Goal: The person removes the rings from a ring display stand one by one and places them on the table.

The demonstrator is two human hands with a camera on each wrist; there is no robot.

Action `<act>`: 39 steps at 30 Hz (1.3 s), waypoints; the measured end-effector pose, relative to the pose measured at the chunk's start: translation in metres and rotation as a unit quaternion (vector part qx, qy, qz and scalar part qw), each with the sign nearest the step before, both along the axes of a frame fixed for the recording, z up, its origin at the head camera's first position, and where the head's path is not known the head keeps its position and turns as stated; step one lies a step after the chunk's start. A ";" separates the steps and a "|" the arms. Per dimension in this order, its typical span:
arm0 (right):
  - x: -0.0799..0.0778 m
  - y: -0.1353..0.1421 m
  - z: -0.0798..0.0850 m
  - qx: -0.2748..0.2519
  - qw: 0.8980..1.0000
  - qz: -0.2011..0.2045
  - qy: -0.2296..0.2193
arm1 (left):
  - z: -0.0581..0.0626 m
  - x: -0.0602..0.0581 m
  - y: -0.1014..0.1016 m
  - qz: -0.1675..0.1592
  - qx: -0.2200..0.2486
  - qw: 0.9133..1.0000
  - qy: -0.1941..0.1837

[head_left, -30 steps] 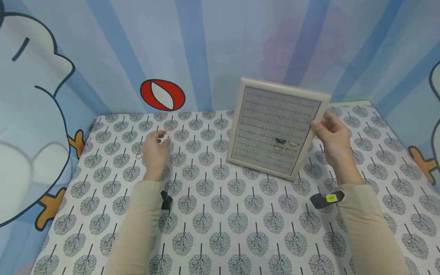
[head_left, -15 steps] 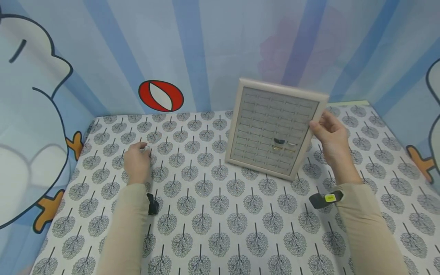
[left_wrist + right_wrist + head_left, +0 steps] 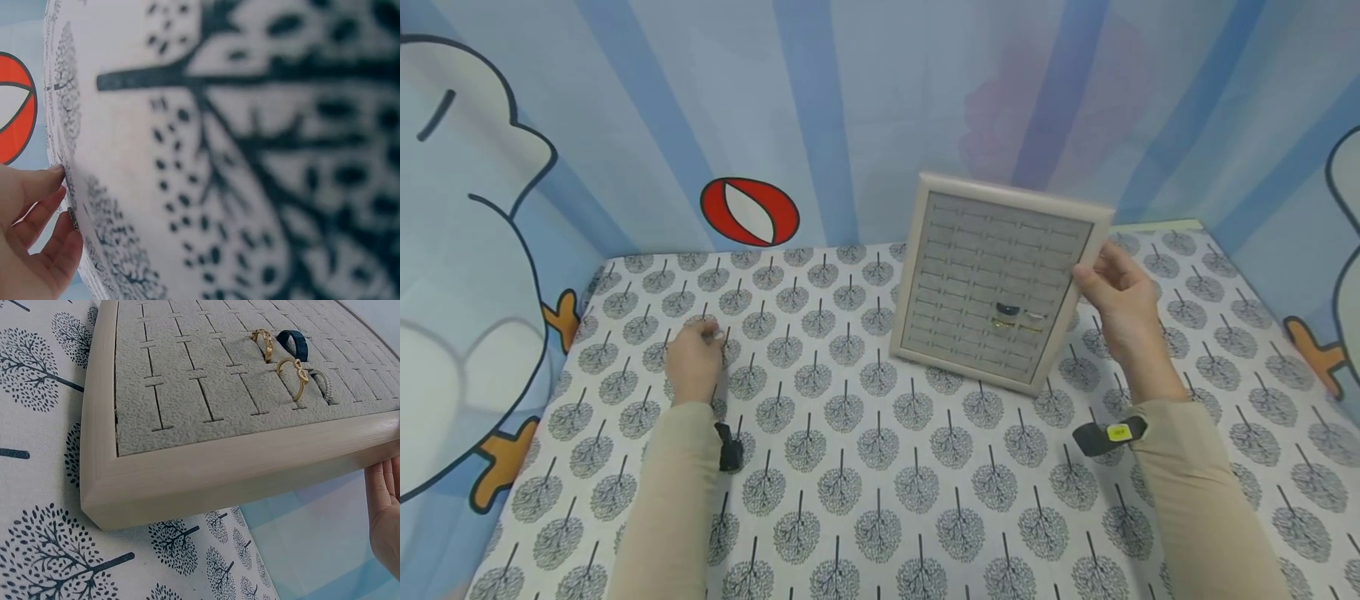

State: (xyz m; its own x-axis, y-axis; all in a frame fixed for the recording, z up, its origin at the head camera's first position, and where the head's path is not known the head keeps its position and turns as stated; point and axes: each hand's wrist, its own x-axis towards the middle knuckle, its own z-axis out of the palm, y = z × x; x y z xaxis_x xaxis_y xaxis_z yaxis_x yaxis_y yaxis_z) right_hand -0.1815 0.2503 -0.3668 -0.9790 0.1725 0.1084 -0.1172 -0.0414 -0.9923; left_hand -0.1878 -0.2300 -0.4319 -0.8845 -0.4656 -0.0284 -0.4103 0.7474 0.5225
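Observation:
My left hand (image 3: 695, 360) is low over the patterned cloth at the left. In the left wrist view its fingertips meet the cloth around a small sparkling silver ring (image 3: 73, 219); whether they pinch it cannot be made out. My right hand (image 3: 1126, 308) grips the right edge of a ring display board (image 3: 977, 258), thumb on the front of its pale wooden frame, and holds it tilted up. Slotted grey padding fills the board. Set in its slots are a dark blue ring (image 3: 294, 345), two gold rings, one of them a gold ring (image 3: 299, 381) near the edge, and a silver ring (image 3: 323, 384).
A white cloth (image 3: 880, 500) printed with dark trees covers the table. Behind it hangs a blue striped backdrop (image 3: 895, 100) with cartoon figures and a red-and-white ball. Each wrist carries a dark camera strap, such as the right strap (image 3: 1097, 437).
My left hand has moved left and slightly nearer, down onto the spot where a ring lay visible on the cloth. The right hand and the board hold nearly still.

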 end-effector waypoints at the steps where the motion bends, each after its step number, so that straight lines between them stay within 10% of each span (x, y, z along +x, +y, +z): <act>1: 0.000 0.000 0.000 0.000 1.000 0.000 0.000 | 0.000 0.000 0.000 -0.001 -0.001 1.000 -0.001; 23: 0.001 0.001 0.002 0.012 1.000 0.002 0.000 | 0.006 0.002 0.002 0.011 0.050 0.999 0.015; 39: 0.002 0.002 0.003 0.033 0.999 -0.006 -0.016 | 0.028 -0.013 0.035 -0.036 0.077 0.990 0.115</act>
